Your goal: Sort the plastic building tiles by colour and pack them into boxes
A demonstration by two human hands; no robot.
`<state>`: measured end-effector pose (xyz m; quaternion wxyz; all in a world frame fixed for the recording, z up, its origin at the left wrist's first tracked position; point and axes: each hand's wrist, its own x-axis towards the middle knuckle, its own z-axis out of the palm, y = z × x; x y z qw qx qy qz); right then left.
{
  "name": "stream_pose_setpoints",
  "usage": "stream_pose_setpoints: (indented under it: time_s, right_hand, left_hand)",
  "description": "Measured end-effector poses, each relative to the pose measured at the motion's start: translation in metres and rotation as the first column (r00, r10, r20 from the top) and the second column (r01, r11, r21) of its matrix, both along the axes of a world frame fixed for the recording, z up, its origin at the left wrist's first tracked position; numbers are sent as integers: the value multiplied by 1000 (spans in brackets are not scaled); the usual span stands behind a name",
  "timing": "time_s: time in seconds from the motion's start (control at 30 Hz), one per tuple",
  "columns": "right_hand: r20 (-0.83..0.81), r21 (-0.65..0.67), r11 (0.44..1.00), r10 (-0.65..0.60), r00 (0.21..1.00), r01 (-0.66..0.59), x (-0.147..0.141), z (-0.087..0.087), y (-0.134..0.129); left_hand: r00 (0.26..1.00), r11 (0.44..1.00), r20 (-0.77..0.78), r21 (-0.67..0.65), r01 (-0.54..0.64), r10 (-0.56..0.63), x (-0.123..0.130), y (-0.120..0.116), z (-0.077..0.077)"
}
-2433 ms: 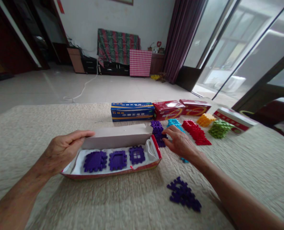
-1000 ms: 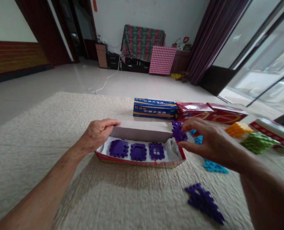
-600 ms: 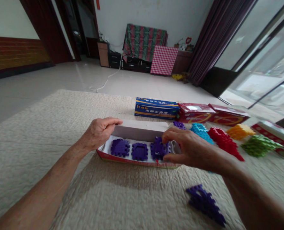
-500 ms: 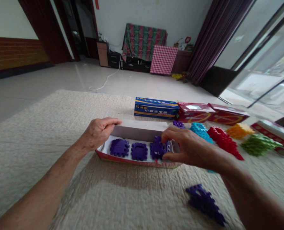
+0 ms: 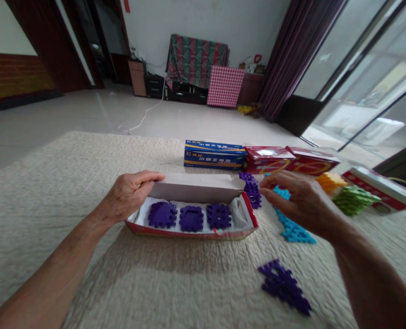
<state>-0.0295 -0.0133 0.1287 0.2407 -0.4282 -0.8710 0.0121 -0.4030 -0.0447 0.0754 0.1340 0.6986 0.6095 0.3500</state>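
Observation:
My left hand grips the left end of the raised lid of a red-edged cardboard box. Three purple interlocking plastic pieces lie in a row on white lining inside: a left piece, a middle piece and a right piece. My right hand hovers to the right of the box, thumb and fingers apart and holding nothing I can see. Its fingertips are close to a row of purple pieces beside the box. More purple pieces lie nearer me on the quilted mat.
Blue pieces lie partly under my right hand. Farther right are yellow pieces and green pieces. A blue box, two red boxes and a red-white box stand beyond on the mat.
My right hand has left the right-hand purple piece, which now lies in the box, and moved right towards the purple row. My left hand stays on the lid. The view has shifted slightly.

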Motion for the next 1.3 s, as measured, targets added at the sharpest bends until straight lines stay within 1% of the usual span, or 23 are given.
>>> stream_pose_setpoints:
  time_s: [0.1, 0.2, 0.3, 0.43, 0.67, 0.83, 0.9, 0.97, 1.03, 1.1, 1.17, 1.2, 1.23, 1.27, 1.3]
  right_hand:
    - [26, 12, 997, -72, 997, 72, 23, -15, 11]
    - [64, -27, 993, -111, 992, 113, 36, -36, 23]
    - [125, -57, 983, -169, 978, 177, 36, -54, 32]
    - [187, -50, 972, -215, 959, 228, 25, -65, 33]
    - [218, -55, 971, -216, 952, 233, 20, -67, 29]
    - [177, -53, 969, -227, 958, 239, 20, -66, 28]
    - [138, -85, 971, -212, 967, 225, 21, -64, 29]
    - [79, -166, 969, -174, 982, 185, 23, -61, 30]
    - [-3, -281, 951, -135, 991, 129, 27, -59, 32]
    - [-107, -406, 913, -105, 989, 54, 32, -57, 34]
    - [-176, -522, 853, -88, 980, -17, 35, -55, 34]
    - [-175, -567, 823, -80, 981, -35, 36, -55, 33]
    - [-143, -597, 802, -73, 987, -27, 36, -54, 31]
    - [-85, -606, 796, -68, 994, 3, 35, -54, 30]
    - [-15, -595, 802, -64, 998, 43, 34, -53, 28]
  left_hand:
    - [1000, 1000, -8, -13, -18, 18, -2, 0, -2]
    - [999, 998, -17, -55, -32, 31, -4, 0, -4]
    - [999, 995, -13, -88, -50, 49, -7, 2, -7]
    - [998, 994, 15, -91, -54, 56, -8, 3, -10]
    - [997, 991, 18, -107, -75, 78, -10, 3, -10]
    - [997, 992, -2, -96, -77, 77, -11, 4, -11]
    - [997, 993, -2, -89, -77, 77, -9, 4, -11]
    - [997, 993, 3, -90, -74, 75, -8, 3, -9]
    - [997, 992, 2, -99, -73, 74, -6, 2, -6]
    - [997, 992, -9, -108, -72, 71, -5, 1, -4]
    - [997, 991, -21, -107, -78, 76, -4, 0, -3]
    - [997, 991, -28, -106, -81, 78, -4, 0, -2]
    - [996, 991, -34, -104, -83, 80, -4, 0, -2]
    - [996, 991, -39, -103, -87, 84, -4, 0, -2]
    - [995, 991, -43, -101, -89, 85, -3, -1, -1]
